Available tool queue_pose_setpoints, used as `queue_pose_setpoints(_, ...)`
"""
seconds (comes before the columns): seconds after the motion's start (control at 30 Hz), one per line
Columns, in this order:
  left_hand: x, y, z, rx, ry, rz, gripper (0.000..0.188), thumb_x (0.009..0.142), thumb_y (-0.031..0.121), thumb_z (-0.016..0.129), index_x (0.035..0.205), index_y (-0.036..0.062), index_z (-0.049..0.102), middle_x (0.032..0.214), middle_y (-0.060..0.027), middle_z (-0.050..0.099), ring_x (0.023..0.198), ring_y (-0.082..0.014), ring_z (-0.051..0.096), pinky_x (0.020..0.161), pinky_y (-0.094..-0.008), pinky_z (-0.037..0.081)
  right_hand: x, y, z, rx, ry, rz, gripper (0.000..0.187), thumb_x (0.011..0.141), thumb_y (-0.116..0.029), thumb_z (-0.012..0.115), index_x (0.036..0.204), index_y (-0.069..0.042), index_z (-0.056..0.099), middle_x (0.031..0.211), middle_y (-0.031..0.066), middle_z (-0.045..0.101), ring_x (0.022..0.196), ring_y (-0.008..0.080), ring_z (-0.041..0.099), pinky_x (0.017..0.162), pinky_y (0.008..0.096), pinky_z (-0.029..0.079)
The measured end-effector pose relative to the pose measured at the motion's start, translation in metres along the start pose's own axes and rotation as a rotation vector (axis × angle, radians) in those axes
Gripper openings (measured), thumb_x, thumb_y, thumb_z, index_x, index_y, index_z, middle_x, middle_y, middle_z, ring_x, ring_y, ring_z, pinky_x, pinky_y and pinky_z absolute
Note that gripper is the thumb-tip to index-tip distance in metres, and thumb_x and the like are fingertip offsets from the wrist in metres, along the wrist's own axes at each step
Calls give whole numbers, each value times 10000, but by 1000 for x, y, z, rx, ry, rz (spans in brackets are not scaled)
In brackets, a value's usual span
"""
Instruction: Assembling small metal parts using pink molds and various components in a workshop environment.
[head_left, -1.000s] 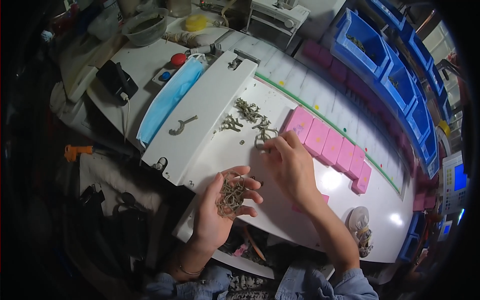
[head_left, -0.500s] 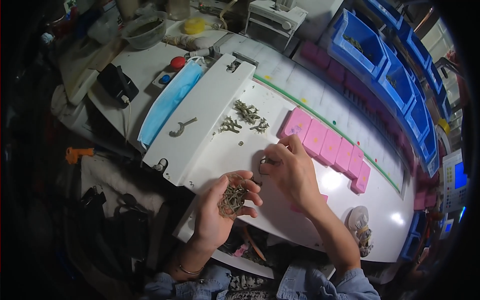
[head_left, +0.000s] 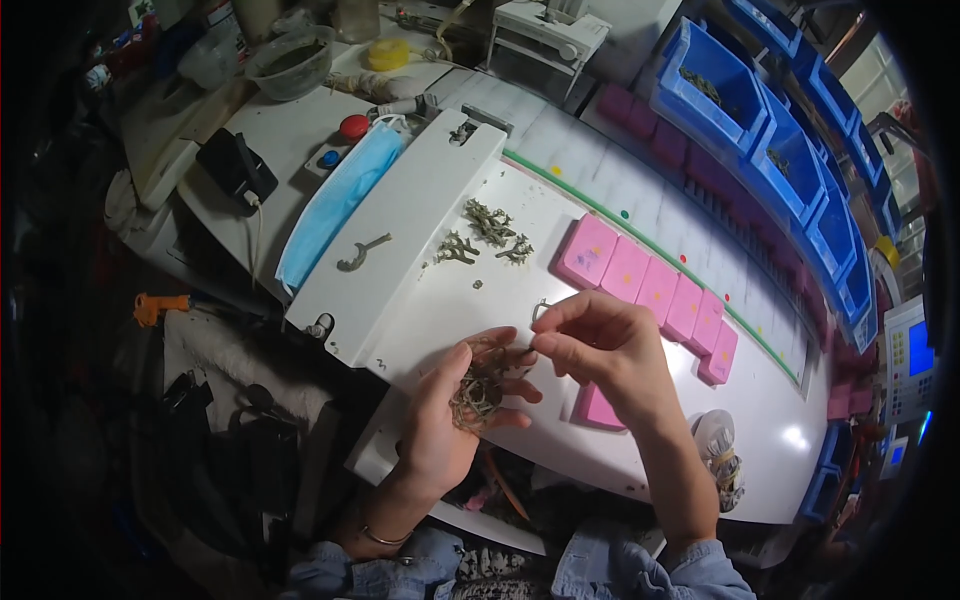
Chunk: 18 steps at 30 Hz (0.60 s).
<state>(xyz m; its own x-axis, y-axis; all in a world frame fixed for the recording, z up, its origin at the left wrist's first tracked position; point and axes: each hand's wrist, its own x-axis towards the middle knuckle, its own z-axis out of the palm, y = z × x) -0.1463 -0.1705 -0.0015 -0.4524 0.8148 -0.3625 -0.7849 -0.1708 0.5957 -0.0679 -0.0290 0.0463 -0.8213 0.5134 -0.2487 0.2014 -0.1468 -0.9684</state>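
Note:
My left hand is cupped, palm up, around a tangle of thin grey-green looped pieces. Just right of it, my right hand has thumb and forefinger pinched together at the left fingertips, on a small dark piece too small to make out fully. A thin loop shows beside the right forefinger; whether it is held or lies on the table cannot be told. Farther back on the white tabletop lie several branched grey-green pieces.
Pink blocks stand in a row along a green strip, and another pink block lies by my right wrist. A blue face mask and a hooked piece are at left. Blue bins rise at the back right.
My right hand has shifted right and turned, its fingertips now at the left hand's fingers. My left hand has moved slightly right. More of the near pink block shows.

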Motion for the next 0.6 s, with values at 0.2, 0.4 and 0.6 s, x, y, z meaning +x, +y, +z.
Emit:
queue_pose_setpoints(0.2, 1, -3, -8, -20, -6, 26, 421, 938, 314, 285, 1182, 31, 477, 1065, -141, 586, 856, -237, 609, 629, -304, 511, 2, 36, 0, -865, 262, -275, 189, 761, -139, 661, 779, 4, 538, 679, 129, 581, 538, 235, 564, 489, 338, 431)
queue_pose_setpoints(0.4, -1, -3, -9, -4, 31, 59, 408, 934, 296, 290, 1158, 24, 495, 1089, -152, 579, 917, -249, 602, 659, -308, 523, -1, 52, 9, -1106, 337, -238, 173, 744, -115, 620, 802, -13, 492, 747, 165, 575, 567, 340, 560, 507, 416, 435)
queue_pose_setpoints(0.6, -3, -1, -13, -6, 35, 80, 402, 931, 292, 300, 1149, 23, 504, 1108, -158, 572, 951, -261, 596, 705, -331, 527, -9, 43, 4, -978, 310, -261, 148, 732, -83, 619, 811, -26, 508, 739, 139, 567, 572, 309, 565, 505, 400, 440)
